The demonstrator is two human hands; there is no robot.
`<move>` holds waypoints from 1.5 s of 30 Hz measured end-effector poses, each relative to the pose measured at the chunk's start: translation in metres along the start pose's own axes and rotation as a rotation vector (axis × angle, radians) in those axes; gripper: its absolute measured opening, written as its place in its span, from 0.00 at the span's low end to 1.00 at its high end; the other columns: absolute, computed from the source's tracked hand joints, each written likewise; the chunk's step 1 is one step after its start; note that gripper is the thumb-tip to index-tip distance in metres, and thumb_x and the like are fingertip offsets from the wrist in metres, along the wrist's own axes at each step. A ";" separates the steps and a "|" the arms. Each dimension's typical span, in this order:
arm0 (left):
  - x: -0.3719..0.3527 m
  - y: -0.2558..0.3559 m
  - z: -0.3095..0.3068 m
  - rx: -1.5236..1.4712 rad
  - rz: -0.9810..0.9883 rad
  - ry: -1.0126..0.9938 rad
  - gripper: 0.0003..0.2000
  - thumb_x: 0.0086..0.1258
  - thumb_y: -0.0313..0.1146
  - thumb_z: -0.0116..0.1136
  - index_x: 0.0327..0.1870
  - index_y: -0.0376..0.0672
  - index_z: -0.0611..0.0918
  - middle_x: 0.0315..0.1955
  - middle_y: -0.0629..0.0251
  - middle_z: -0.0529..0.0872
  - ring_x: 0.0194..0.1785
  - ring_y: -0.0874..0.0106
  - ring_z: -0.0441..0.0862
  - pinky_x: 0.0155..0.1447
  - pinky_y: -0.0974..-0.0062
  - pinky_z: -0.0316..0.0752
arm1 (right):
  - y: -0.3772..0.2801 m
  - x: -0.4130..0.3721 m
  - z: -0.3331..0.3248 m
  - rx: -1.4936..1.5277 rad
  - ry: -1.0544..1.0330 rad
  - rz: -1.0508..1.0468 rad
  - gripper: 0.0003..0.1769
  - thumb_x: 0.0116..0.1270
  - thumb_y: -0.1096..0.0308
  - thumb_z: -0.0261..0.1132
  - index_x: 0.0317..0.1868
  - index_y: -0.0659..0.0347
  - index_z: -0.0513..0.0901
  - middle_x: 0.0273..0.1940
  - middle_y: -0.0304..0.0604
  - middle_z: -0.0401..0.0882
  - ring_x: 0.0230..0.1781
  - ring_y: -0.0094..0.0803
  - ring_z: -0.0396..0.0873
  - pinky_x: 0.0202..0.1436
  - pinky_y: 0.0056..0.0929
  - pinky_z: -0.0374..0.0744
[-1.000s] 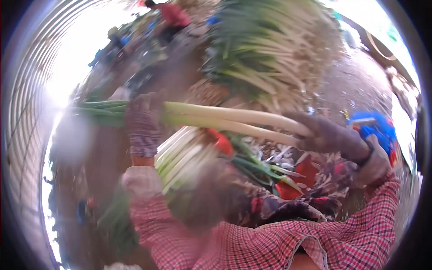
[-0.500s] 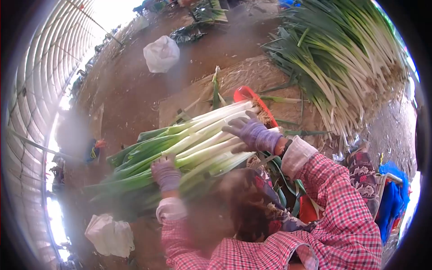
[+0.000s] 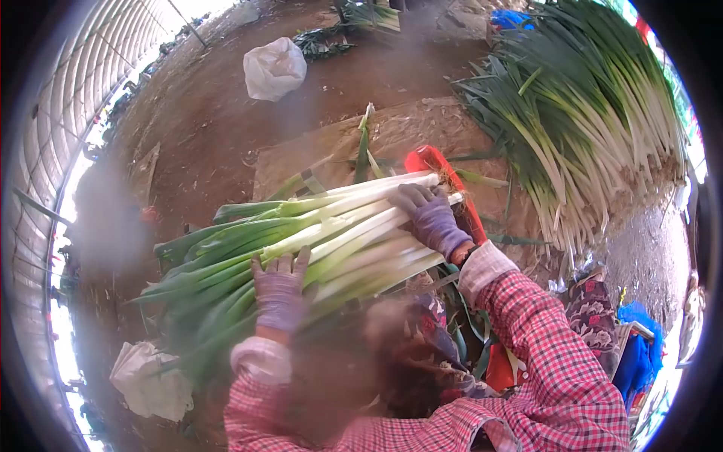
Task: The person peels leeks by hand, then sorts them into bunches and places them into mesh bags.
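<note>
A row of long leeks [image 3: 339, 218] lies in front of me, white stems to the right and green leaves to the left. My left hand [image 3: 280, 295], in a purple glove, rests on the lower middle of them with its fingers apart. My right hand [image 3: 431, 217], gloved too, lies over the white stems close to the root ends, fingers bent down on them; what the fingertips hold is unclear. Just beyond the right hand, a red curved object [image 3: 456, 184] stands against the roots.
A big pile of leeks [image 3: 580, 128] lies at the upper right. White bags sit at the upper left [image 3: 275, 69] and lower left [image 3: 153, 383]. A flat brown sheet [image 3: 301, 162] lies under the leeks. Blue material [image 3: 639, 361] is at the lower right.
My left hand has shifted slightly down and left, its fingers now more spread. My right hand has moved slightly, with its fingers more bent over the stems. The camera view has shifted a little.
</note>
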State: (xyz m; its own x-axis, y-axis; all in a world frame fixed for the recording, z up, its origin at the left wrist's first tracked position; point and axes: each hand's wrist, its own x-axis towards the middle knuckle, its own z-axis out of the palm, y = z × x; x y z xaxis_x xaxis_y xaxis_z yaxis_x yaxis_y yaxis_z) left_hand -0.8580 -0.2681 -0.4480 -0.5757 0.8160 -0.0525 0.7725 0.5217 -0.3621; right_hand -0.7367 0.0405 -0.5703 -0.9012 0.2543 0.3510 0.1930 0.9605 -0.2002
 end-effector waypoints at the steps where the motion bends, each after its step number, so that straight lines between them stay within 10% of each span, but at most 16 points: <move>1: 0.005 -0.005 0.001 0.010 0.061 0.034 0.39 0.59 0.58 0.63 0.74 0.59 0.67 0.57 0.61 0.78 0.60 0.61 0.76 0.74 0.43 0.54 | 0.000 -0.001 0.001 -0.002 0.013 -0.006 0.36 0.57 0.48 0.71 0.66 0.38 0.72 0.70 0.40 0.69 0.71 0.40 0.66 0.69 0.57 0.60; 7: 0.030 -0.020 -0.020 0.061 0.161 -0.108 0.36 0.61 0.56 0.62 0.72 0.59 0.69 0.51 0.63 0.80 0.55 0.62 0.78 0.72 0.44 0.57 | -0.001 -0.002 0.002 -0.011 -0.008 0.018 0.35 0.59 0.47 0.70 0.67 0.37 0.71 0.71 0.41 0.67 0.72 0.42 0.64 0.71 0.54 0.61; 15: 0.030 -0.019 0.012 0.140 0.277 0.225 0.31 0.54 0.49 0.68 0.62 0.57 0.78 0.43 0.69 0.82 0.49 0.67 0.82 0.76 0.39 0.50 | -0.005 -0.002 -0.001 -0.003 -0.061 0.069 0.36 0.60 0.48 0.70 0.69 0.36 0.70 0.73 0.41 0.64 0.74 0.44 0.61 0.72 0.53 0.60; 22: 0.031 -0.020 -0.009 -0.046 0.263 0.164 0.24 0.53 0.40 0.66 0.55 0.55 0.81 0.56 0.63 0.74 0.67 0.61 0.67 0.77 0.38 0.45 | -0.010 -0.015 0.017 0.103 -0.088 0.159 0.37 0.67 0.40 0.59 0.75 0.37 0.64 0.78 0.44 0.53 0.79 0.48 0.49 0.74 0.66 0.50; 45: 0.031 -0.013 0.029 -0.224 0.077 0.087 0.30 0.60 0.47 0.62 0.65 0.48 0.75 0.74 0.57 0.60 0.77 0.55 0.56 0.78 0.38 0.36 | 0.012 0.034 0.026 0.098 -0.111 0.280 0.29 0.74 0.51 0.51 0.73 0.45 0.66 0.76 0.40 0.60 0.77 0.38 0.56 0.80 0.50 0.46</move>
State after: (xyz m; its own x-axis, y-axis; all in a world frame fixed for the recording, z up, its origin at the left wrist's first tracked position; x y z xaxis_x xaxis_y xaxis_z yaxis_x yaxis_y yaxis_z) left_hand -0.8937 -0.2568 -0.4718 -0.4954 0.8686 0.0117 0.8587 0.4918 -0.1439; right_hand -0.7748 0.0577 -0.5849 -0.8563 0.4881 0.1687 0.4062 0.8383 -0.3637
